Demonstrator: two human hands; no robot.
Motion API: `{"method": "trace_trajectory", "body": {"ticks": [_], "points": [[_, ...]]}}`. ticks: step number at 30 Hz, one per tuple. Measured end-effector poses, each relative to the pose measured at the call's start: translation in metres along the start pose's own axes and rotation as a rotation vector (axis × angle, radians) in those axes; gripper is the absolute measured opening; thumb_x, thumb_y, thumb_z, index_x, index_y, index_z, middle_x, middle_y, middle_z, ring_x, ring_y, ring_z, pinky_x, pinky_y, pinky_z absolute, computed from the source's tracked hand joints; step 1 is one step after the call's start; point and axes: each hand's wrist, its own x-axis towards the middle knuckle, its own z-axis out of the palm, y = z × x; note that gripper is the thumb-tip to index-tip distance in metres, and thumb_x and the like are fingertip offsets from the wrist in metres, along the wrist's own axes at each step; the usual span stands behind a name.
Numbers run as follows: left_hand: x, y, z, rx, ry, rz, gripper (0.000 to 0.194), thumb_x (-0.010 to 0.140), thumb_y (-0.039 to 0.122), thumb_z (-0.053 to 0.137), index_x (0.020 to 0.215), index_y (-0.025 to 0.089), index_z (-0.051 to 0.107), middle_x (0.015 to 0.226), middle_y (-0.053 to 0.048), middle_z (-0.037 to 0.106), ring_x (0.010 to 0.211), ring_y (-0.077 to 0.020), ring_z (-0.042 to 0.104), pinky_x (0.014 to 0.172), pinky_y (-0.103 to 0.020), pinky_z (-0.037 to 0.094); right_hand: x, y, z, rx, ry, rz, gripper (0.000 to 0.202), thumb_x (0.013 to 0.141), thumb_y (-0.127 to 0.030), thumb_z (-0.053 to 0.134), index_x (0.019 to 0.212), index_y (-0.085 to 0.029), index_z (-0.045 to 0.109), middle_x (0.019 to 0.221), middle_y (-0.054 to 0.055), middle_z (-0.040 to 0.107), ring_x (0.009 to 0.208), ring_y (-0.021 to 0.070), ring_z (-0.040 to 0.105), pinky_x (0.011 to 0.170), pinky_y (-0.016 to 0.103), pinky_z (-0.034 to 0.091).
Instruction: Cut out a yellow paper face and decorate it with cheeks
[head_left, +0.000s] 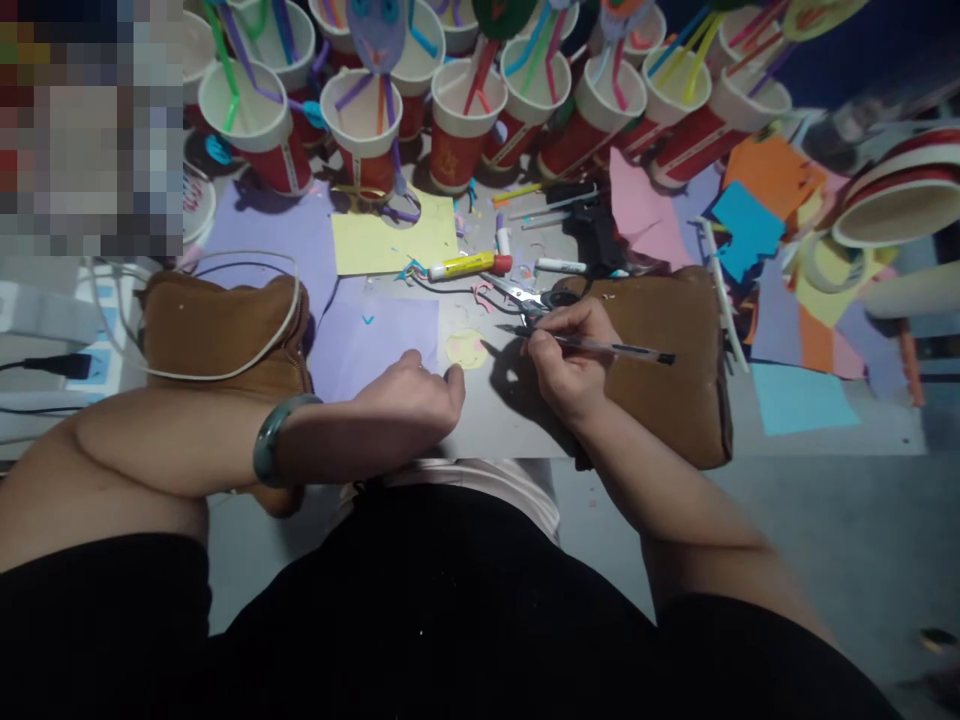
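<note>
My right hand [574, 362] is closed around a clear pen [626, 350] with a dark tip, which points left above the table. To its left lies a small pale yellow paper piece [466, 349] with pink marks. My left hand [412, 395] rests just left of and below that piece, its fingers curled; whether anything is under them is hidden. Scissors [525, 293] with dark handles lie just beyond my right hand. A yellow glue tube [465, 265] with a red cap is behind the yellow piece.
Red and white paper cups [465, 140] with straws line the back. Brown cushions [221, 325] lie at both sides, under a white cable at left. Coloured paper scraps [765, 190] and a tape roll [825, 262] are at right. A marker [562, 266] lies behind the scissors.
</note>
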Motion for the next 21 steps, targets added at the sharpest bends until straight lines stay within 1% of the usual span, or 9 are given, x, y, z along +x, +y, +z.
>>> {"method": "trace_trajectory", "body": {"ticks": [3,4,7,8,10,12,15,18,21], "points": [[-0.004,0.005,0.006,0.011,0.06,0.085,0.046,0.086,0.0,0.04,0.129,0.001,0.057,0.075,-0.01,0.071,0.064,-0.0235,0.067,0.074,-0.042,0.046,0.0,-0.005,0.001,0.088,0.12,0.029,0.015,0.086,-0.036,0.062,0.086,-0.025,0.051,0.066,-0.003,0.057,0.05,0.0142,0.053,0.048,0.032,0.045],[-0.005,0.007,0.009,0.0,0.063,0.165,0.043,0.084,-0.001,0.043,0.124,0.003,0.06,0.072,-0.008,0.07,0.061,-0.0221,0.065,0.07,-0.04,0.045,0.0,-0.008,0.001,0.101,0.111,0.017,0.015,0.084,-0.035,0.063,0.086,-0.026,0.052,0.065,-0.003,0.057,0.049,0.0145,0.053,0.047,0.032,0.045],[-0.009,0.007,0.017,-0.048,0.256,0.448,0.032,0.083,-0.006,0.042,0.096,0.014,0.063,0.062,0.0,0.062,0.056,-0.0154,0.058,0.066,-0.034,0.042,0.002,-0.018,-0.003,0.059,0.065,-0.047,0.014,0.081,-0.033,0.064,0.082,-0.026,0.052,0.063,-0.002,0.06,0.049,0.0154,0.057,0.045,0.031,0.045],[-0.01,0.007,0.019,-0.098,0.281,0.535,0.029,0.084,-0.005,0.041,0.09,0.016,0.061,0.057,0.002,0.058,0.053,-0.0136,0.054,0.063,-0.032,0.041,0.002,-0.022,-0.005,0.015,0.032,-0.065,0.013,0.081,-0.032,0.064,0.082,-0.026,0.053,0.064,-0.001,0.062,0.05,0.0157,0.059,0.046,0.031,0.046],[-0.01,0.004,0.021,-0.193,0.299,0.63,0.026,0.086,-0.003,0.042,0.08,0.018,0.057,0.053,0.004,0.052,0.048,-0.012,0.049,0.057,-0.031,0.037,0.004,-0.031,-0.01,-0.043,-0.033,-0.101,0.01,0.079,-0.029,0.064,0.082,-0.026,0.055,0.065,-0.001,0.066,0.052,0.0159,0.062,0.048,0.03,0.049],[-0.008,0.002,0.022,-0.229,0.333,0.624,0.024,0.083,-0.003,0.047,0.075,0.019,0.054,0.053,0.005,0.053,0.046,-0.0122,0.047,0.054,-0.031,0.035,0.004,-0.037,-0.013,-0.092,-0.063,-0.12,0.007,0.078,-0.027,0.064,0.079,-0.025,0.057,0.065,0.0,0.067,0.054,0.0165,0.065,0.049,0.029,0.05],[-0.006,0.0,0.024,-0.229,0.353,0.572,0.023,0.077,-0.004,0.052,0.075,0.019,0.054,0.052,0.004,0.056,0.044,-0.0134,0.049,0.05,-0.032,0.031,0.006,-0.042,-0.014,-0.052,-0.106,-0.206,0.006,0.077,-0.022,0.063,0.077,-0.025,0.058,0.062,-0.002,0.066,0.053,0.0153,0.064,0.047,0.027,0.051],[-0.006,0.0,0.023,-0.269,0.306,0.555,0.022,0.078,-0.002,0.052,0.079,0.019,0.056,0.053,0.004,0.059,0.046,-0.014,0.052,0.05,-0.033,0.03,0.009,-0.042,-0.012,0.017,-0.071,-0.342,0.013,0.074,-0.015,0.063,0.081,-0.025,0.057,0.062,-0.004,0.065,0.054,0.014,0.063,0.052,0.027,0.055],[-0.005,0.001,0.02,-0.277,0.236,0.529,0.018,0.081,0.002,0.053,0.084,0.019,0.057,0.057,0.003,0.062,0.05,-0.0157,0.058,0.055,-0.033,0.035,0.012,-0.037,-0.009,-0.017,-0.03,-0.426,0.015,0.075,-0.013,0.065,0.081,-0.025,0.058,0.063,-0.004,0.062,0.054,0.013,0.06,0.055,0.027,0.054]]}}
